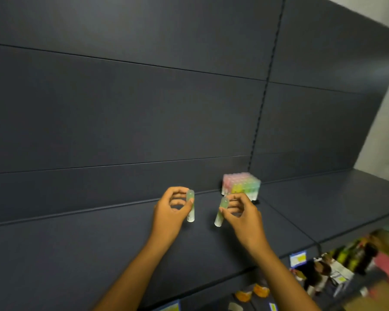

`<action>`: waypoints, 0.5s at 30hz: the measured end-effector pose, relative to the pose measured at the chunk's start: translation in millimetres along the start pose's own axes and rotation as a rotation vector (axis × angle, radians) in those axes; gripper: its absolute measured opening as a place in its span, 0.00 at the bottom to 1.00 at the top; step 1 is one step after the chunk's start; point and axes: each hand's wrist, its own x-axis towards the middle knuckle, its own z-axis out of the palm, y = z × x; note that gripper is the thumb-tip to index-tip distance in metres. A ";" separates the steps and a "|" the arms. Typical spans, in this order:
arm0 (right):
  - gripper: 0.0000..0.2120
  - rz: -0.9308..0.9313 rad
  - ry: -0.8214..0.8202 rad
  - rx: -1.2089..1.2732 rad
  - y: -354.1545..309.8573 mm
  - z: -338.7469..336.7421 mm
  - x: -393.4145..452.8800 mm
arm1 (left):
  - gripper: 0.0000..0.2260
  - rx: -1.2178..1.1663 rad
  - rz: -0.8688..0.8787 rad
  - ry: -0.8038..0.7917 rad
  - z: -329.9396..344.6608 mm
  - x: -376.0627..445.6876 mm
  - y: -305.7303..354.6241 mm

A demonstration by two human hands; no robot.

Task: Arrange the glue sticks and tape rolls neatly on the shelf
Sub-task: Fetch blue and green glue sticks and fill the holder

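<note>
My left hand (172,209) pinches a pale green glue stick (190,206), held upright above the dark grey shelf (99,243). My right hand (240,215) pinches a second pale green glue stick (220,212), tilted slightly to the left. Just behind my right hand, a block of several pastel glue sticks (240,184) in pink, yellow and green stands upright against the shelf's back panel. No tape rolls show in this view.
The shelf's back wall (121,108) is dark panelling with a slotted upright (259,115). A second shelf section (323,203) continues to the right. Below the front edge sit price labels (298,259) and blurred goods (346,261) on a lower shelf.
</note>
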 end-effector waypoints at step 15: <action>0.13 -0.014 0.080 -0.205 83.6 -88.5 121.2 | 0.10 0.038 0.043 -0.107 163.5 92.2 -66.5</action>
